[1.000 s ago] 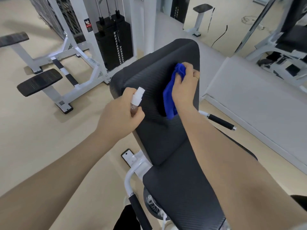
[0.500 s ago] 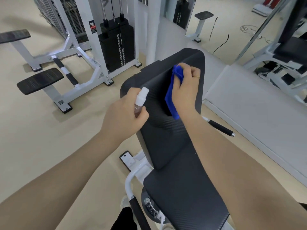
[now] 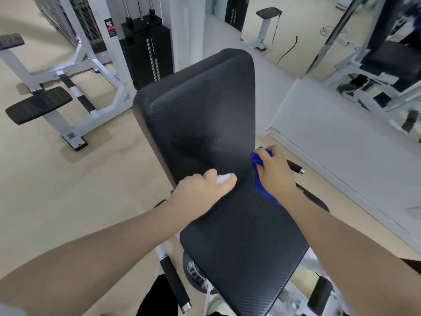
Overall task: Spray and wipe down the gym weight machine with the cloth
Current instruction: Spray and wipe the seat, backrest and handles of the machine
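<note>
Black textured pad [image 3: 200,115], beige floor [image 3: 68,183], white machine frames [image 3: 91,53].

The back pad [image 3: 200,115] stands behind the seat pad [image 3: 243,242] and meets it at a fold. The left hand [image 3: 200,195] lies at this fold with the spray bottle [image 3: 222,179] in its grip. The right hand [image 3: 274,172] is on the right edge of the fold, over the cloth [image 3: 262,188]. The weight stack [image 3: 148,51] stands behind the back pad, to the left. A handle [image 3: 295,167] sticks out just right of the right hand.
</note>
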Demonstrator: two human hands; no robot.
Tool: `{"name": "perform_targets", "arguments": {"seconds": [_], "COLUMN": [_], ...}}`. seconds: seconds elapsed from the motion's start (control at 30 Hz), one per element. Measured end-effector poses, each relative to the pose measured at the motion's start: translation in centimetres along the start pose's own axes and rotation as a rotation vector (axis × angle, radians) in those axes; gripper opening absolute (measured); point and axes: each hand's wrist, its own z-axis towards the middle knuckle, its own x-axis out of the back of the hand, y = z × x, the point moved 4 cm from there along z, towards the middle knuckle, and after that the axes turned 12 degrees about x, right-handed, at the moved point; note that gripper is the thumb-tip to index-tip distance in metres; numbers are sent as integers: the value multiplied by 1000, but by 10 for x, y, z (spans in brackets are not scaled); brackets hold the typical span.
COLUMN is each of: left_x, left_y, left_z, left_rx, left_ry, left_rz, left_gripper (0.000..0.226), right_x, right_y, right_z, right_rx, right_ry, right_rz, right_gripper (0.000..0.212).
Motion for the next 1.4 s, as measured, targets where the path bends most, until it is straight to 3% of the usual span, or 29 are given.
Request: {"name": "perform_targets", "arguments": {"seconds": [0.2, 0.33, 0.57, 0.77, 1.07, 1.13, 1.2, 1.33, 1.4], "left_x": [-11, -22, -24, -43, -41, -34, -13, 24, 39], "left_y": [40, 50, 74, 75, 58, 41, 20, -37, -58], "left_z": [18, 17, 21, 63, 61, 47, 39, 32, 27], "left_rx": [-22, 54, 73, 211, 199, 211, 242, 497, 565], "left_ry": [-219, -507, -629, -527, -531, -409, -276, -287, -184], "left_rz": [34, -20, -155, -173, -232, -260, -344, -649, -664], "left_gripper": [57, 66, 61, 62, 58, 59, 56, 49, 39], "right_x": [-3, 0, 5, -4, -15, -17, -19, -12, -3], "right_y": [23, 24, 37, 54, 41, 31, 14, -48, -82], "right_z": [-27, -36, -46, -53, -39, -33, -22, 19, 42], "right_rx": [-173, -163, -228, -289, -313, -312, -282, -104, -3], "right_ry": [59, 71, 80, 100, 165, 203, 235, 289, 350], "right_rz": [199, 270, 268, 263, 387, 427, 469, 542, 563], "right_gripper": [26, 27, 25, 26, 28, 29, 30, 32, 31]}}
